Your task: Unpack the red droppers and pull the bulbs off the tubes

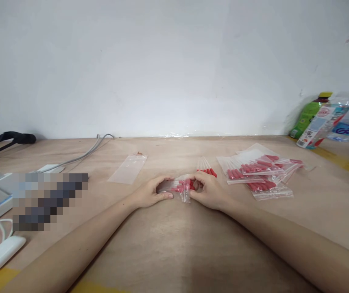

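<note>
Between my hands is a small clear plastic bag with several thin, pale sticks with red ends in it. My left hand grips the bag's left side, thumb below and fingers above. At the bag's right end, my right hand has its fingers curled and pinched by the red ends and the bag's mouth. Whether those fingertips press on the plastic or on the sticks, I cannot tell. Just behind my right hand lie several loose red-ended sticks side by side.
Filled bags of red-ended sticks lie heaped on the right. A flat clear zip bag rests left of centre. Bottles stand by the wall at far right. Cables, a white adapter and a blurred-out object occupy the left.
</note>
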### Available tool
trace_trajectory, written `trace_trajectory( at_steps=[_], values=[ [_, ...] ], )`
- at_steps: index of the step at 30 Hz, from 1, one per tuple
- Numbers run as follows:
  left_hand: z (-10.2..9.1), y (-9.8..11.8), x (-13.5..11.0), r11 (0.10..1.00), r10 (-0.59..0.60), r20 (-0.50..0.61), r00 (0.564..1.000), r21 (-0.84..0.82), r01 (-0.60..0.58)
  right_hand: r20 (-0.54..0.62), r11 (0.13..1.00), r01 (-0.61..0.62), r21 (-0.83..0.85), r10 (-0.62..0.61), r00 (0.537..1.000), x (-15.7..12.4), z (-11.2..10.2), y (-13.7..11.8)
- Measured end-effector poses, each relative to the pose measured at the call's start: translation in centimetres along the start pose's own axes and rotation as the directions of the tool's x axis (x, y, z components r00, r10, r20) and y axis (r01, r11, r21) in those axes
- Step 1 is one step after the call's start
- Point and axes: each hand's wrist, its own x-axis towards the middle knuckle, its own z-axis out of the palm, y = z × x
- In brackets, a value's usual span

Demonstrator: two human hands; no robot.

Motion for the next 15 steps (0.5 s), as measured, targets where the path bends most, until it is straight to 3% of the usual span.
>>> trace_trajectory(
  at_steps=[3, 5, 8, 10, 15],
  values=[
    [0.0, 0.0, 0.0, 1.0, -0.021, 0.014, 1.0, 0.016, 0.021, 0.025, 0.997, -0.057, 0.044, 0.056, 0.998, -0.2, -0.5, 0.3],
    [0.0, 0.1, 0.0, 0.999, -0.039, 0.026, 0.999, 0.025, 0.038, 0.063, 0.981, -0.1, 0.164, 0.09, 0.994, -0.2, -0.5, 0.3],
    [0.0, 0.1, 0.0, 0.998, -0.031, 0.03, 0.999, 0.048, 0.03, 0.201, 0.902, -0.194, 0.385, 0.124, 0.972, -0.1, -0.3, 0.3],
    [-0.1, 0.2, 0.0, 0.998, -0.025, 0.034, 0.999, 0.063, 0.022, 0.26, 0.862, -0.274, 0.427, 0.174, 0.95, 0.0, -0.2, 0.3],
    [-0.3, 0.5, 0.0, 0.994, -0.053, 0.046, 0.998, 0.103, 0.048, 0.227, 0.812, -0.37, 0.451, 0.296, 0.928, 0.7, -1.6, 0.6]
  ],
)
